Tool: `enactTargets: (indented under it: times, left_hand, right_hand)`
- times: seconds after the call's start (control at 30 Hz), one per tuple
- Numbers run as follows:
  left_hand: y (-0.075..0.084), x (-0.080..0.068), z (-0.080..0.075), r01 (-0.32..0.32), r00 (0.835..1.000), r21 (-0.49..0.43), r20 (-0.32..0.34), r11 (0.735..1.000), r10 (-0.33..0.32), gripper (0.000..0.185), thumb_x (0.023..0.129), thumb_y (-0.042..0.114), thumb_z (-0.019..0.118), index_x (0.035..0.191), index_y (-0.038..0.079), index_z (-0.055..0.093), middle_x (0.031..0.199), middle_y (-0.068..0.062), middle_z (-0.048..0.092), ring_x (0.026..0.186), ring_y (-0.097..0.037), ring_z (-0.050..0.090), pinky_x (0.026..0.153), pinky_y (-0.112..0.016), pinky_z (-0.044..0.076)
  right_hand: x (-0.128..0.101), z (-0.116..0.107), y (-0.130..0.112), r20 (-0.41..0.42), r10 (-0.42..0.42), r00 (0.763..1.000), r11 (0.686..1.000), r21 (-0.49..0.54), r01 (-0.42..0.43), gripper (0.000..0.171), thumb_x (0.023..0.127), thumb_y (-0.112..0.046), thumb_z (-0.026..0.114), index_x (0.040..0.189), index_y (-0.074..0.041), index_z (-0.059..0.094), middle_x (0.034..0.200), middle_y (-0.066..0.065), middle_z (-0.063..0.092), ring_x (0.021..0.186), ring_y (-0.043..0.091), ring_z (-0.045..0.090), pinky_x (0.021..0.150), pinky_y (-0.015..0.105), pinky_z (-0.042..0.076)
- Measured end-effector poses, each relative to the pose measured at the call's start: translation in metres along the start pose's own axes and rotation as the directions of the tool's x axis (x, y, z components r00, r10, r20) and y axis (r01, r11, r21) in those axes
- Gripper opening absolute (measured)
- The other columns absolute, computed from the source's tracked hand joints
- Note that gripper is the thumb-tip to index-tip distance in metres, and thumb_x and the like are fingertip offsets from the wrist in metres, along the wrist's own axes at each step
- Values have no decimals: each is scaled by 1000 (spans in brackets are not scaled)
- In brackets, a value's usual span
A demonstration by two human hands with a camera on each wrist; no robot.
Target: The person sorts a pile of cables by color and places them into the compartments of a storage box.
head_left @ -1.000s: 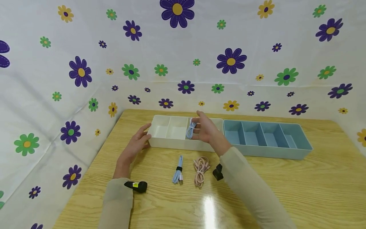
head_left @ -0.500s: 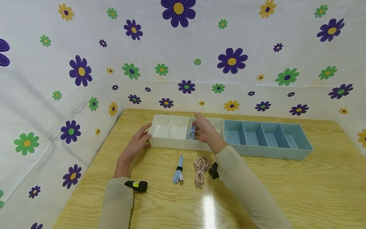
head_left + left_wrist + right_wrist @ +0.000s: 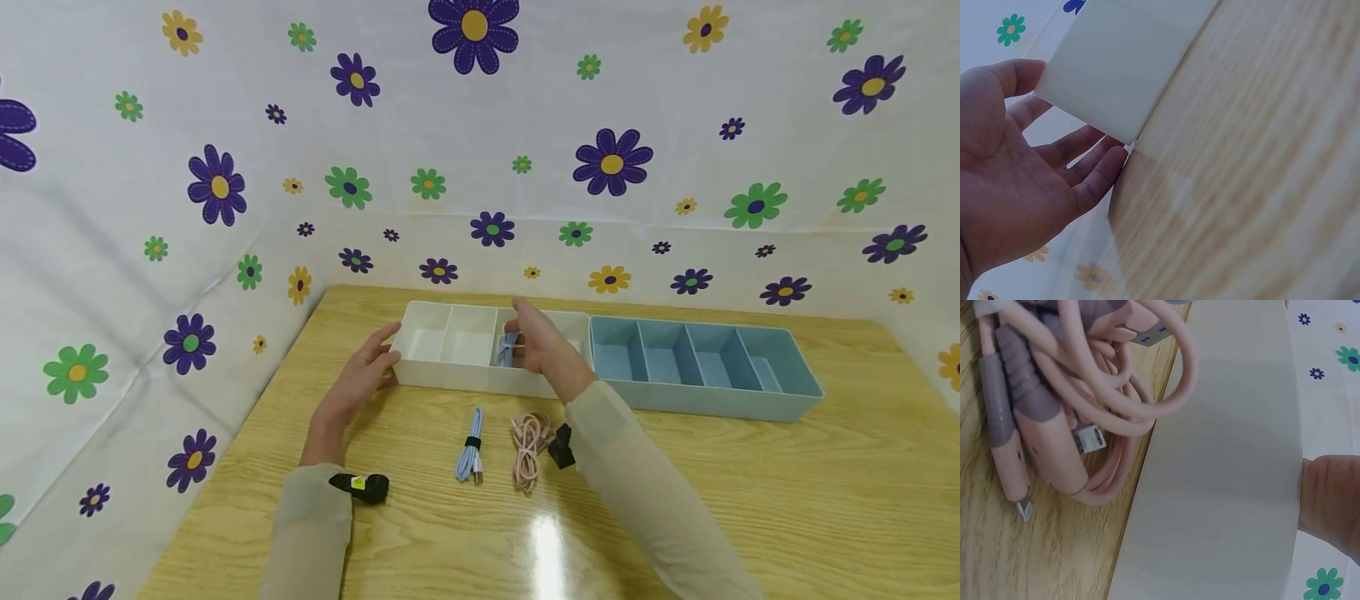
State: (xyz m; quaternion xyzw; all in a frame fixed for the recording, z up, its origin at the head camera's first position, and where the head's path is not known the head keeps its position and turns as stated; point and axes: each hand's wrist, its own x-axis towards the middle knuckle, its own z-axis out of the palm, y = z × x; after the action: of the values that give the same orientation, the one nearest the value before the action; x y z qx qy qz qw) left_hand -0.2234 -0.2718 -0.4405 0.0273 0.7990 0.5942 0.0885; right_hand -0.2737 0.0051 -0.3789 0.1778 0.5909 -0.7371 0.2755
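At the left end of the white tray (image 3: pixel 450 367), the left hand (image 3: pixel 358 377) lies with its fingers (image 3: pixel 1094 172) straight and relaxed against the tray's end wall and corner, holding nothing — a steadying touch rather than a grip. That is worth keeping: a light tray like this will probably slide on the glossy wooden surface (image 3: pixel 750 500) if anything nudges it, so the flat hand should stay pressed to the wall while the other hand works.

On the surface in front of the tray lie a second blue cable (image 3: pixel 468 446), bundled with a dark tie, and just to its right a loosely coiled pink cable (image 3: pixel 527 446); the wrist view shows the pink loops lying close against the tray's outer wall.

Further right, the right hand (image 3: pixel 543 346) reaches over the tray's front wall, its fingers curled round a coiled blue cable (image 3: pixel 506 346) that sits low in the third compartment from the left. Whether the coil already rests on the compartment floor I cannot tell. To do this well, I would lower the bundle until it sits fully inside the dividers, then let go gently — so no loop springs over into the neighbouring cell.

Beside the white tray, touching or nearly so, stands the blue tray (image 3: pixel 705 367) with its own four compartments.
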Motion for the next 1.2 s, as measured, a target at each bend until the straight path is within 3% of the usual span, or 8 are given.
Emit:
enactTargets:
  times: [0.23, 0.4, 0.67, 0.87, 1.2]
  left_hand:
    - [-3, -1, 4, -10, 1000, 2, 21, 1000, 10, 55, 108, 28, 42, 159, 24, 23, 153, -24, 34, 132, -40, 42, 107, -54, 38]
    - [-6, 1, 6, -9, 1000, 1, 29, 1000, 9, 55, 108, 28, 42, 159, 25, 23, 153, -24, 33, 132, -40, 43, 106, -52, 39]
    - [-2, 1, 1, -8, 1000, 9, 10, 1000, 8, 54, 108, 28, 40, 159, 25, 23, 154, -23, 31, 133, -40, 41, 105, -53, 39]
    - [-1, 0, 0, -15, 1000, 5, 4, 1000, 15, 55, 108, 29, 41, 159, 25, 23, 154, -23, 32, 132, -40, 41, 106, -54, 38]
    - [-1, 0, -1, -20, 1000, 0, 15, 1000, 20, 55, 108, 28, 41, 159, 26, 23, 153, -23, 32, 132, -39, 40, 106, -54, 37]
  right_hand:
    - [-1, -4, 5, -8, 23, 1000, 1000, 20, -22, 68, 105, -49, 31, 146, 5, 34, 136, 18, 43, 122, 32, 43, 110, 42, 35]
    - [1, -6, 7, -13, 26, 1000, 999, 27, -26, 67, 104, -47, 31, 145, 5, 35, 130, 18, 44, 116, 31, 45, 110, 42, 36]
    - [3, 3, 2, 24, 8, 1000, 997, -81, -6, 68, 105, -46, 30, 146, 9, 33, 143, 22, 40, 126, 35, 42, 112, 42, 32]
    - [5, 5, 3, -3, 1, 1000, 996, -92, -1, 66, 105, -44, 32, 150, 5, 30, 150, 20, 35, 131, 36, 40, 113, 42, 30]
    - [4, 6, 1, -17, 10, 1000, 994, -107, -12, 64, 104, -43, 38, 143, 7, 36, 140, 19, 43, 113, 28, 47, 110, 39, 35]
